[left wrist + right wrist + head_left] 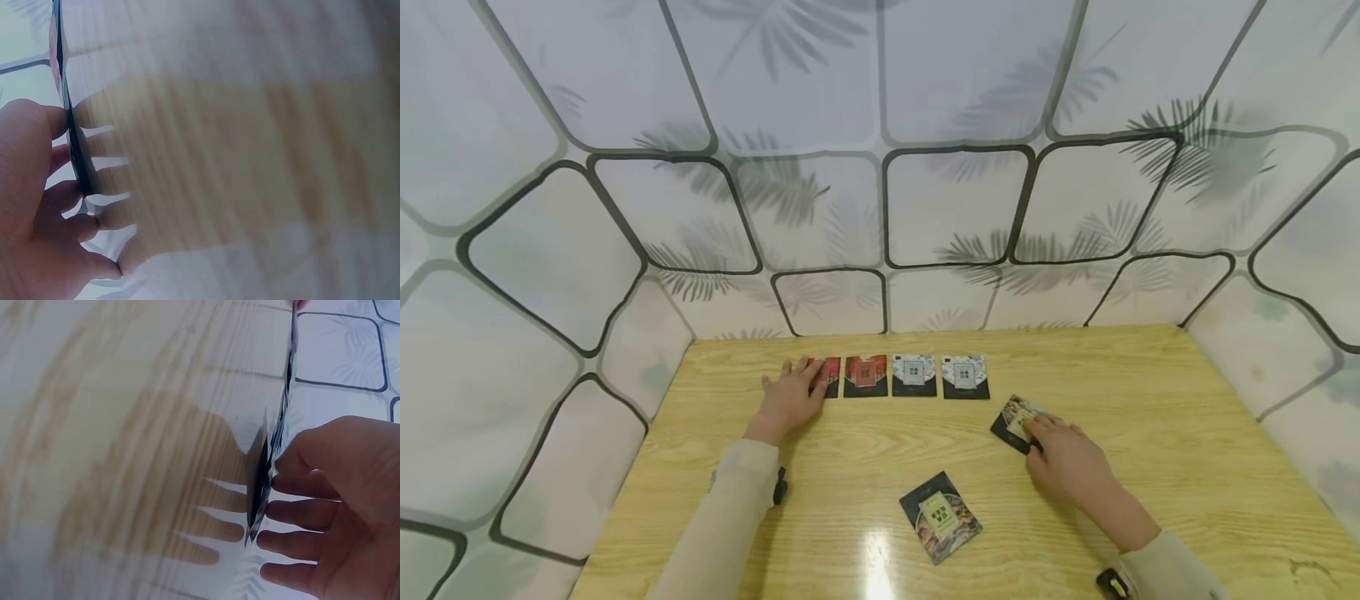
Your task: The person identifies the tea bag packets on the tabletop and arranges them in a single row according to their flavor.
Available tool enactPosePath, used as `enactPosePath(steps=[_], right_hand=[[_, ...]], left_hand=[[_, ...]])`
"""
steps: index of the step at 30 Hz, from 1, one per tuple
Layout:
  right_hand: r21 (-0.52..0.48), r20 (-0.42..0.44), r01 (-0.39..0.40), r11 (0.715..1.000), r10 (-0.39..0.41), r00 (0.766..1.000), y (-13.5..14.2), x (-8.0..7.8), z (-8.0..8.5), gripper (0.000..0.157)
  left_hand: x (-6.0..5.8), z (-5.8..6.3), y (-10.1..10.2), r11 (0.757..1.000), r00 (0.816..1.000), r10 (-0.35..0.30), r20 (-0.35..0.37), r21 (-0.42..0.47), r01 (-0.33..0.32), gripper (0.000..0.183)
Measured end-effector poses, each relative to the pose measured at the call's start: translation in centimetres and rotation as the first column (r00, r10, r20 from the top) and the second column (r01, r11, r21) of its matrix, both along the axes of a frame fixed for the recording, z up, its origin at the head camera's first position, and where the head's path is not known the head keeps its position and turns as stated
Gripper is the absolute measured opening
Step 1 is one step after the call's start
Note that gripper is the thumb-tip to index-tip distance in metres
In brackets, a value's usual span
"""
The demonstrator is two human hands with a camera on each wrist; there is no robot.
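Note:
Fingers spread, my left hand (pixel 790 402) rests on a flat red-and-black packet (pixel 832 375) at the left end of a row. That packet is partly hidden under the fingers; its dark edge (pixel 80 162) shows in the left wrist view. To its right lie another red packet (pixel 866 377) and two white-and-black packets (pixel 913 376). My right hand (pixel 1071 461) touches a tilted dark packet with a pale yellow label (pixel 1017 417), its fingers extended over the near right part. Seen from the right wrist, this packet (pixel 257 481) is edge-on at the fingertips.
A similar dark packet with a pale label (pixel 940 517) lies turned at an angle on the near middle of the wooden table (pixel 850 467). Patterned walls (pixel 955 208) enclose the table at the back and both sides.

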State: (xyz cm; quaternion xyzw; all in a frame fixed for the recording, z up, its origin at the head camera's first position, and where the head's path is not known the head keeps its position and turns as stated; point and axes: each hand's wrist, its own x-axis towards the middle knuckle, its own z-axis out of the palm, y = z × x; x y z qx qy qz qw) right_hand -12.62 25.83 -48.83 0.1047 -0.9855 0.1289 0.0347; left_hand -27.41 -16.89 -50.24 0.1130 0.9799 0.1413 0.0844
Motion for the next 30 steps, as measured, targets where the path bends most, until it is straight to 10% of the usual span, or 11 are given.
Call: enactPosePath(steps=[30], right_hand=[[-0.071,0.016,-0.032,0.997,0.033,0.999,1.3,-3.5,-1.6,0.048]], left_hand=[[0.0,-0.1,-0.1,1.0,1.0,0.002,0.003,-0.011,-0.002,0.058]])
